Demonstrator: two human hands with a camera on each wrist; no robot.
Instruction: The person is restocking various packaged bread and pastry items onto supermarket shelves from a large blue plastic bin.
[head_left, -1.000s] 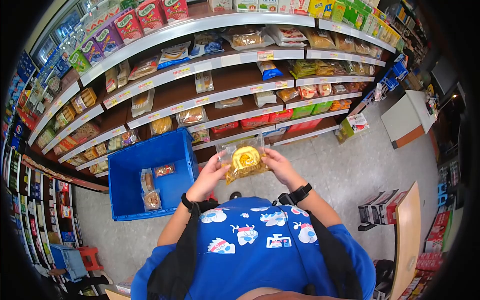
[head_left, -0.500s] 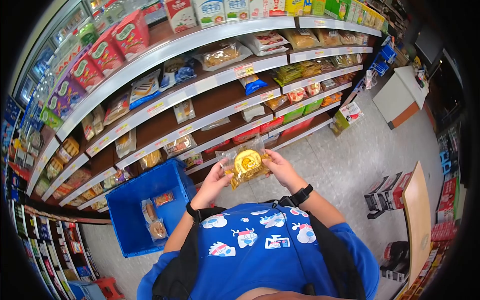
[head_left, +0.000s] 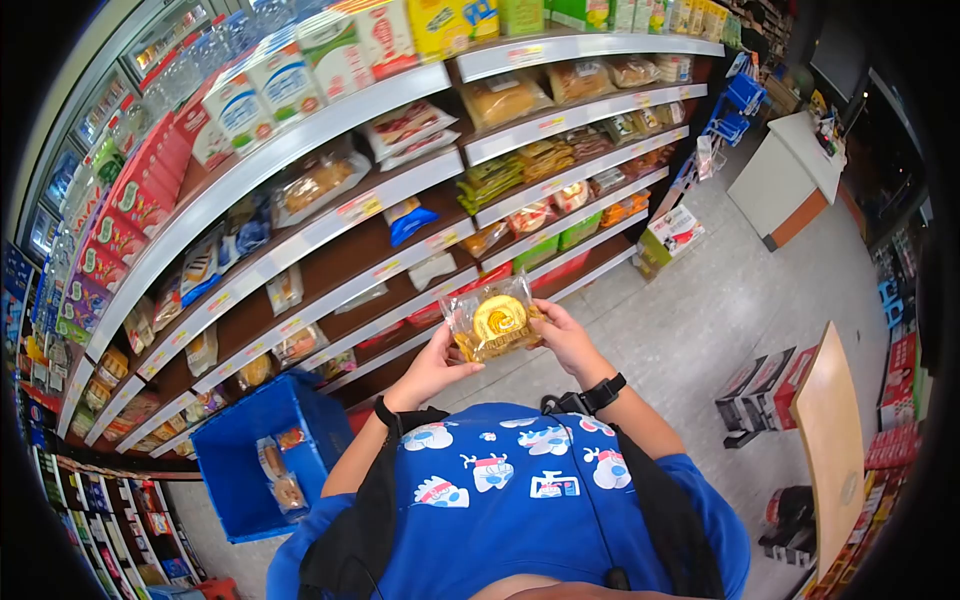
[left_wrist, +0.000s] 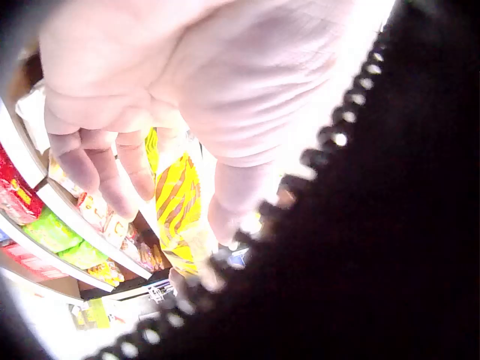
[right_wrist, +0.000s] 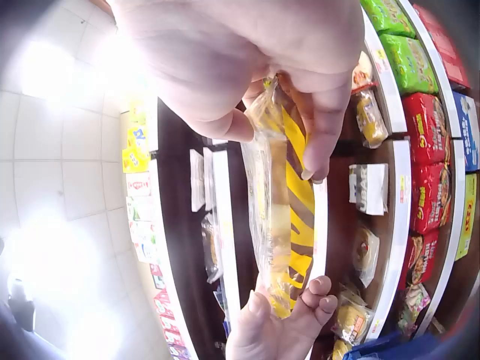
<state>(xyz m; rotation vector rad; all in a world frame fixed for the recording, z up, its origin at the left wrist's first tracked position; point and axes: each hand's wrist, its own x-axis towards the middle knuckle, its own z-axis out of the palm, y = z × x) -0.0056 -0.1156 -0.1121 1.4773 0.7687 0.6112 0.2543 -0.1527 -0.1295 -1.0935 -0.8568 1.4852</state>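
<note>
Shelves [head_left: 590,45] beyond — packet [head_left: 497,318] between left hand [head_left: 434,365] and right hand [head_left: 568,345].

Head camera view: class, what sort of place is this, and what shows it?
Probably a small grocery or convenience store: long dark-brown shelves with white label edges hold plastic-wrapped breads, and brightly coloured drink cartons line the top.

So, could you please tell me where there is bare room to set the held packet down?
The blue crate is bare left of its packets. One middle shelf is bare between the blue-and-white packet and the clear packet to its left. Grey floor lies open between the shelving and the wooden board. The uppermost shelf is crowded with cartons.
</note>
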